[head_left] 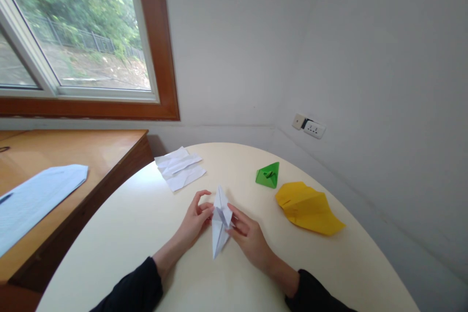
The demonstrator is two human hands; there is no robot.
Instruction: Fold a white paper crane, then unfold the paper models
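A folded white paper [220,224], long and pointed at both ends with creases and a raised flap in its middle, is held just over the round table. My left hand [197,217] grips its left edge between thumb and fingers, the index finger curled away above. On the other side, my right hand [250,236] pinches the right edge, thumb low and index finger higher up. Some of the fingertips are hidden behind the paper.
On the cream round table [146,253] lie creased white sheets [181,168], a green folded paper [268,175] and a crumpled yellow paper [309,208]. A wooden desk [109,148] at left carries papers [40,200]. A wall socket [314,129] is beyond the table.
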